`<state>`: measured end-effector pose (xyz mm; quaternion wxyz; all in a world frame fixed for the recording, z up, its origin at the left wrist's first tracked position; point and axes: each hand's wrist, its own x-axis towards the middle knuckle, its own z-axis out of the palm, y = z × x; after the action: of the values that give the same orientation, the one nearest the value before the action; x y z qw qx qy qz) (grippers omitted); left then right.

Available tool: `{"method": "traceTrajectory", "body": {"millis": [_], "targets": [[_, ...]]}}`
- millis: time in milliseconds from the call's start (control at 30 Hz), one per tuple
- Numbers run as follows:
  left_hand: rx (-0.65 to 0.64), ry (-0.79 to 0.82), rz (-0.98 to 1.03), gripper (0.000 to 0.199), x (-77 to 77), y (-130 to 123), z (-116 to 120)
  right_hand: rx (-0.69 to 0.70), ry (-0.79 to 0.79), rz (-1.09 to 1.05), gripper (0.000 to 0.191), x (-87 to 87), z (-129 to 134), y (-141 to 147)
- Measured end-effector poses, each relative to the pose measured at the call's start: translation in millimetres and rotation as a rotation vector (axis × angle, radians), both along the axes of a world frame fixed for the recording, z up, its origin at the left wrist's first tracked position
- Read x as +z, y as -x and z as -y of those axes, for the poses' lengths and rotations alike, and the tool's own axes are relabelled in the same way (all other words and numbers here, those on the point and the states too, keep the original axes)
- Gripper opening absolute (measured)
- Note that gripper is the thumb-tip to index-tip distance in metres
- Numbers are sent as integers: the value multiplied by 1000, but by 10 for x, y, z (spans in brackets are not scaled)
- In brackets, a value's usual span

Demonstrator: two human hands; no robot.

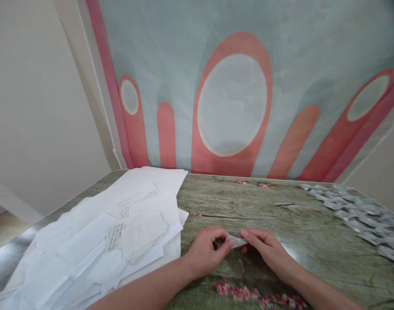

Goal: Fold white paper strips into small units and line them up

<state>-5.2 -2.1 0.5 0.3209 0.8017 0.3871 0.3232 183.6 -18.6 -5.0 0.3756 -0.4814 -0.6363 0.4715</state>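
Between my two hands, just above the table, is a small folded piece of paper (237, 241), pale and narrow. My left hand (207, 249) pinches its left end between thumb and fingers. At the other end, the fingertips of my right hand (268, 249) are closed on the same paper. Part of the paper is hidden behind the fingers. To the left of my left hand lies a loose pile of white paper sheets and scraps (87, 241), some with printed text.
The wood-patterned table (223, 202) carries pink flower prints. Several folded grey-white paper pieces (355, 215) lie in rows at the right edge. Behind the table hangs a grey-blue backdrop (171, 51) with red shapes. A pale wall (38, 107) stands at left.
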Motion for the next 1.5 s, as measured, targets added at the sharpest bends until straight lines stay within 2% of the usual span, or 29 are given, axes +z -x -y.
{"method": "traceTrajectory", "body": {"millis": [167,433,633,933,1100,1500], "targets": [[-12,1,9,19,0,1,5,63,-26,16,45,0,-15,-9],[63,72,-15,18,2,-12,-11,90,-90,96,37,19,-2,0],[64,76,-33,19,-26,-19,-13,63,-213,212,31,-36,14,-14],[50,111,-46,21,-19,-28,-11,40,-312,321,27,-62,39,9],[69,108,-44,19,-39,-22,-20,22,-324,354,28,-106,16,1],[66,132,10,17,-44,-13,-33,85,-302,338,26,-116,-4,-21]]}}
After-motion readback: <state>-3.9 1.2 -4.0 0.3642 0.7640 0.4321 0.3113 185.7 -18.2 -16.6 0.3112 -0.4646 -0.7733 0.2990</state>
